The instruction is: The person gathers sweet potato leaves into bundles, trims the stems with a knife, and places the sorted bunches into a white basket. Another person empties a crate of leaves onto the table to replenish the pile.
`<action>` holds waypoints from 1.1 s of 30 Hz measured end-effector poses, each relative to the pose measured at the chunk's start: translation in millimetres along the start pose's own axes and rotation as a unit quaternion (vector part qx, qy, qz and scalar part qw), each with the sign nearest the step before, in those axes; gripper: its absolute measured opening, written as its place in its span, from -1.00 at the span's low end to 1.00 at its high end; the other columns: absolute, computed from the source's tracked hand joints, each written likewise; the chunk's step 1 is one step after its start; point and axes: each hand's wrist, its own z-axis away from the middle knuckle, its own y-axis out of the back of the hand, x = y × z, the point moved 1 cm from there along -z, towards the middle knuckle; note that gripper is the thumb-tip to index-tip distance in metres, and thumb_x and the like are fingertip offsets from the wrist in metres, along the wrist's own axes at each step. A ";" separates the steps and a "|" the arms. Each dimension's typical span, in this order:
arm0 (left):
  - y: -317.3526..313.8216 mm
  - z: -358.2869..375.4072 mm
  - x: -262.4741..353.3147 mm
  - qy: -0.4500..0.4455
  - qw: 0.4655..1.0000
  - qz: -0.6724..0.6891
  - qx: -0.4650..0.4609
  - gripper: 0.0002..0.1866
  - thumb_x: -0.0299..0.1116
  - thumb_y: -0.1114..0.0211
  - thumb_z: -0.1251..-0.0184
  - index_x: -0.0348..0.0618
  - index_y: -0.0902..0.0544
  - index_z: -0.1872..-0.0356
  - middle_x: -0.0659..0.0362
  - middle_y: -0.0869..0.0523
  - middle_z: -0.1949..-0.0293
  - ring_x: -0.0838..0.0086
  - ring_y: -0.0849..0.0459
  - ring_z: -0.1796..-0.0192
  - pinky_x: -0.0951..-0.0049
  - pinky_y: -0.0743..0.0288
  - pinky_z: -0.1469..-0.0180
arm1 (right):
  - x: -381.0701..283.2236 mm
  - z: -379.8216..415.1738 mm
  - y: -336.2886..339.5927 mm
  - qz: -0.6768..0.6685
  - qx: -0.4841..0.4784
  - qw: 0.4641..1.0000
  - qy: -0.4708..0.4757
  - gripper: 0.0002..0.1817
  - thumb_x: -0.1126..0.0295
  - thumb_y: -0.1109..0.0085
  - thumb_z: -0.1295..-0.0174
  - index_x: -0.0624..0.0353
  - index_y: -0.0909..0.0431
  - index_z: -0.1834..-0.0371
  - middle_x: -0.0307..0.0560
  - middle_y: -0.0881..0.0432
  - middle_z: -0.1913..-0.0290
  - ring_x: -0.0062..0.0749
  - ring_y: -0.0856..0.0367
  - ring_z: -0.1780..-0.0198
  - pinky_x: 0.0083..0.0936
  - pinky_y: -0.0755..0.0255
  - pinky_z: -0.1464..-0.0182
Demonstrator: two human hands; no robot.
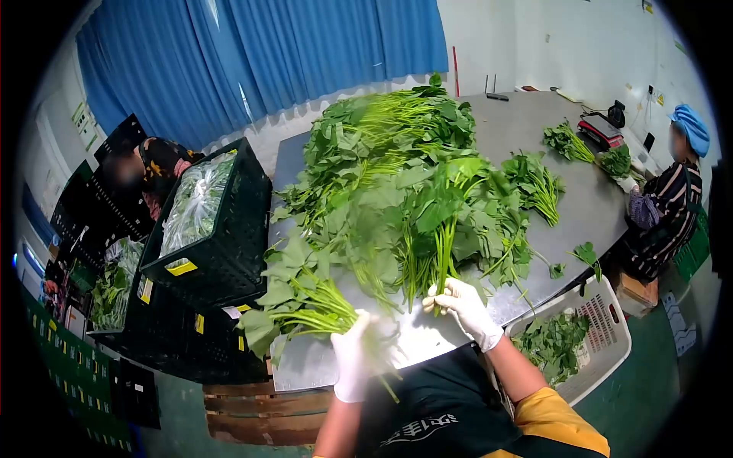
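Greens (305,305) are grasped at the stems by the left hand (353,359), raised near the table (527,130) edge; the right hand (466,301) pinches stems of the pile (397,183).

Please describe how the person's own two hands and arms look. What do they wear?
Both hands wear thin white disposable gloves that end at the wrist: left hand, right hand. The forearms are bare. At the right upper arm a yellow-orange sleeve shows. A dark apron with pale lettering covers the chest.
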 end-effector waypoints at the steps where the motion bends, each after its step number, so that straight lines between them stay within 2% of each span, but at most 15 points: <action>1: -6.9 2.9 5.7 0.022 0.999 0.002 -0.030 -0.90 -0.49 -0.26 -0.22 -0.21 -0.61 0.25 0.25 -0.64 0.42 0.61 -0.55 0.43 0.57 -0.38 0.38 | 5.0 0.3 -1.6 -0.003 -0.023 1.000 -0.001 -0.81 0.45 -0.09 -0.25 0.25 -0.49 0.11 -0.09 -0.67 0.24 -0.50 -0.65 0.20 -0.69 -0.40 0.24; 8: -19.7 -5.8 -11.1 0.106 0.988 0.006 -0.115 -0.79 -0.44 -0.23 -0.26 -0.31 -0.57 0.12 0.17 -0.64 0.41 0.50 -0.61 0.42 0.49 -0.51 0.45 | 8.6 14.9 -19.6 0.016 -0.110 0.993 -0.050 -0.72 0.38 -0.05 -0.28 0.25 -0.52 0.00 -0.19 -0.68 0.26 -0.62 -0.61 0.23 -0.68 -0.40 0.25; 10: -27.3 -2.5 -15.4 0.195 0.947 0.125 -0.223 -0.81 -0.46 -0.21 -0.28 -0.37 -0.55 0.16 0.08 -0.63 0.42 0.40 -0.61 0.49 0.39 -0.54 0.47 | 15.3 17.4 -18.0 0.030 -0.131 0.990 -0.049 -0.67 0.41 -0.03 -0.28 0.26 -0.51 -0.08 -0.21 -0.68 0.25 -0.64 -0.60 0.26 -0.69 -0.40 0.27; 12: -26.2 -5.7 -23.2 0.154 0.962 0.059 -0.216 -0.79 -0.48 -0.22 -0.26 -0.45 -0.54 0.18 0.03 -0.63 0.48 0.32 -0.63 0.54 0.35 -0.56 0.50 | 11.3 22.9 -19.4 0.127 -0.124 0.983 -0.044 -0.79 0.46 0.00 -0.30 0.27 -0.59 0.10 -0.19 -0.67 0.28 -0.62 -0.58 0.32 -0.68 -0.39 0.25; 14: -25.5 -5.1 -28.3 0.132 0.968 0.042 -0.211 -0.81 -0.50 -0.25 -0.24 -0.44 -0.56 0.20 0.03 -0.66 0.44 0.34 -0.66 0.52 0.37 -0.57 0.49 | 8.0 28.4 -20.1 0.102 -0.101 0.985 -0.097 -0.79 0.47 0.00 -0.30 0.26 -0.60 0.10 -0.22 -0.66 0.33 -0.63 -0.56 0.36 -0.66 -0.41 0.24; 16: -25.6 -4.6 -32.2 0.106 0.976 0.019 -0.188 -0.81 -0.50 -0.28 -0.21 -0.43 -0.58 0.21 0.04 -0.67 0.43 0.37 -0.67 0.50 0.38 -0.57 0.48 | 4.4 32.7 -17.0 0.135 -0.126 0.977 -0.105 -0.63 0.45 0.05 -0.31 0.21 -0.51 -0.17 -0.22 -0.63 0.39 -0.66 -0.49 0.41 -0.69 -0.40 0.25; 18: -26.2 -3.8 -39.0 0.082 0.983 -0.003 -0.166 -0.80 -0.51 -0.31 -0.18 -0.41 -0.59 0.22 0.06 -0.68 0.42 0.39 -0.67 0.48 0.38 -0.58 0.47 | 6.5 34.7 -12.9 0.102 -0.161 0.978 -0.083 -0.62 0.47 0.04 -0.30 0.19 -0.51 -0.18 -0.21 -0.64 0.34 -0.69 -0.48 0.41 -0.66 -0.43 0.27; 20: -25.7 -4.7 -46.9 0.079 0.988 0.025 -0.133 -0.79 -0.51 -0.36 -0.14 -0.42 -0.61 0.23 0.11 -0.68 0.44 0.43 -0.68 0.46 0.42 -0.59 0.43 | 1.2 39.1 -14.1 0.124 -0.118 0.973 -0.156 -0.63 0.47 -0.01 -0.28 0.20 -0.52 -0.17 -0.18 -0.67 0.29 -0.69 -0.52 0.37 -0.63 -0.46 0.27; 22: -23.3 -4.1 -46.5 0.093 0.986 0.002 -0.140 -0.80 -0.52 -0.38 -0.12 -0.42 -0.62 0.26 0.12 -0.68 0.43 0.45 -0.67 0.45 0.48 -0.58 0.40 | 4.3 40.6 -19.7 0.105 -0.111 0.980 -0.127 -0.64 0.45 -0.06 -0.28 0.20 -0.53 -0.15 -0.13 -0.70 0.20 -0.67 -0.59 0.27 -0.63 -0.49 0.21; 24: -25.1 1.2 -46.4 0.141 0.982 0.029 -0.122 -0.83 -0.56 -0.37 -0.12 -0.41 -0.63 0.28 0.12 -0.68 0.40 0.47 -0.66 0.46 0.53 -0.55 0.41 | 11.7 38.7 -19.8 0.273 -0.074 0.958 -0.041 -0.64 0.35 -0.06 -0.31 0.18 -0.53 -0.15 -0.11 -0.71 0.15 -0.61 -0.64 0.16 -0.64 -0.50 0.12; 25: -26.7 -1.5 -52.3 0.074 0.990 0.021 -0.117 -0.86 -0.60 -0.36 -0.11 -0.40 -0.63 0.30 0.12 -0.68 0.41 0.48 -0.65 0.48 0.52 -0.52 0.47 | 13.1 37.7 -18.9 0.352 -0.063 0.934 0.001 -0.62 0.28 -0.03 -0.34 0.11 -0.50 -0.19 -0.12 -0.72 0.19 -0.56 -0.66 0.20 -0.60 -0.51 0.10; 26: -26.7 -1.9 -54.3 0.078 0.989 0.020 -0.120 -0.86 -0.60 -0.36 -0.11 -0.40 -0.63 0.30 0.12 -0.68 0.41 0.48 -0.65 0.48 0.52 -0.52 0.47 | 11.8 38.9 -23.4 0.351 -0.059 0.934 -0.001 -0.62 0.28 -0.03 -0.34 0.11 -0.50 -0.19 -0.12 -0.72 0.19 -0.56 -0.66 0.20 -0.60 -0.51 0.10; 28: -25.6 -1.2 -56.3 0.072 0.988 -0.038 -0.129 -0.80 -0.44 -0.33 -0.18 -0.25 -0.57 0.20 0.15 -0.63 0.44 0.43 -0.65 0.50 0.47 -0.57 0.53 | 1.5 43.3 -36.0 0.428 0.018 0.879 0.208 -0.60 0.24 -0.01 -0.35 0.02 -0.46 -0.24 -0.08 -0.72 0.28 -0.44 -0.69 0.31 -0.52 -0.53 0.16; 32: -32.3 4.8 -50.2 0.047 0.991 -0.055 -0.112 -0.82 -0.41 -0.36 -0.15 -0.24 -0.61 0.27 0.17 -0.65 0.51 0.46 -0.63 0.56 0.49 -0.54 0.55 | 6.4 43.1 -30.2 0.519 0.014 0.824 0.225 -0.61 0.27 -0.05 -0.33 -0.01 -0.48 -0.22 0.02 -0.68 0.32 -0.25 -0.68 0.37 -0.43 -0.52 0.28; 33: -31.7 3.5 -56.0 0.054 0.992 -0.042 -0.103 -0.84 -0.42 -0.35 -0.16 -0.26 -0.62 0.28 0.17 -0.65 0.52 0.45 -0.66 0.52 0.48 -0.54 0.55 | 12.0 41.1 -24.6 0.530 0.030 0.803 0.270 -0.67 0.35 -0.04 -0.32 0.07 -0.54 -0.14 -0.03 -0.70 0.31 -0.36 -0.68 0.39 -0.48 -0.51 0.30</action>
